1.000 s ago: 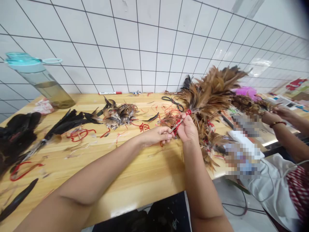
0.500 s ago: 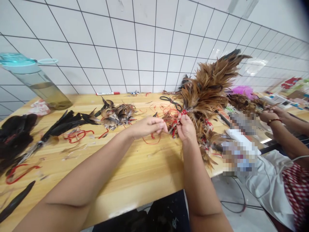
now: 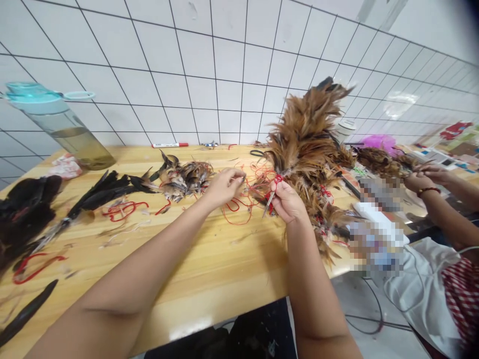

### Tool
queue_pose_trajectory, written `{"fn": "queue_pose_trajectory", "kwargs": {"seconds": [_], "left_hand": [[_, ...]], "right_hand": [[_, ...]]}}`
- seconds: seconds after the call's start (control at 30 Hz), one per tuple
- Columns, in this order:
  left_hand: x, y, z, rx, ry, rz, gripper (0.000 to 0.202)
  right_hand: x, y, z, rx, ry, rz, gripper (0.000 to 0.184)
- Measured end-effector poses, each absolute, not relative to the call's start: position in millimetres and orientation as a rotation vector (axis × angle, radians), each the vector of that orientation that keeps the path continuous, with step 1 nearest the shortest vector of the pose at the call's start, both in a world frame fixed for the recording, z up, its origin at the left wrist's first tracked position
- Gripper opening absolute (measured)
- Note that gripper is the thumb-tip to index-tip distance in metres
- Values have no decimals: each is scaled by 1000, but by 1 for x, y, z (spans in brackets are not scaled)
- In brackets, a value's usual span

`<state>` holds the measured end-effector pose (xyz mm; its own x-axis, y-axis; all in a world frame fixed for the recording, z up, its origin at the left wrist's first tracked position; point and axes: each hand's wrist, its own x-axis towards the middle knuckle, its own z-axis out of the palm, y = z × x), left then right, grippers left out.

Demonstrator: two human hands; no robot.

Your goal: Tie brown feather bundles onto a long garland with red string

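My right hand (image 3: 287, 200) is closed round the base of a large bundle of brown feathers (image 3: 305, 132), which stands up and fans out above the fist. Red string is wound at its tied base, and thin pale pointed ends jut below the fingers. To the left, my left hand (image 3: 225, 187) is low over the table with its fingers pinched together at a small dark bit; what they hold is unclear. Loose red thread (image 3: 239, 207) lies between the hands. A pile of mottled feathers (image 3: 183, 180) is just left of my left hand.
Black feathers (image 3: 99, 192) and red cord (image 3: 125, 210) lie on the wooden table (image 3: 194, 259). A water bottle (image 3: 71, 129) stands back left, and a marker (image 3: 170, 145) lies along the tiled wall. More tied feathers (image 3: 322, 219) lie right. Another person's hands (image 3: 422, 180) work at far right.
My left hand has moved left and slightly up, away from my right hand. The feather bundle in my right hand has swung left to stand more upright.
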<state>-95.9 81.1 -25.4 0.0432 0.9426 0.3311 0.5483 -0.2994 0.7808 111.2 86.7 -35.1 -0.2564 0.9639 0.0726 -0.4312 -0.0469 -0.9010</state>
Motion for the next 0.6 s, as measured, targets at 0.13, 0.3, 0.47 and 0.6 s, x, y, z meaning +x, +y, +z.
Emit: {"fn": "queue_pose_trajectory", "kwargs": {"seconds": [0.13,0.3,0.47,0.6], "left_hand": [[-74,67,-18,1686,1126,1146,35],[-56,61,-22,1397,1002,1225,32],[-58,63,-27,1148,961,1309,32],[-64,65,-27,1108,961,1325,32]], "right_hand": [[102,82,-37,-761,-1135,1578,40],[88,82,-49,-789,-1230,1585,41],[78,80,-54,-834,-1353,1513,38],[72,76,-52,-791,-1318,1541,41]]}}
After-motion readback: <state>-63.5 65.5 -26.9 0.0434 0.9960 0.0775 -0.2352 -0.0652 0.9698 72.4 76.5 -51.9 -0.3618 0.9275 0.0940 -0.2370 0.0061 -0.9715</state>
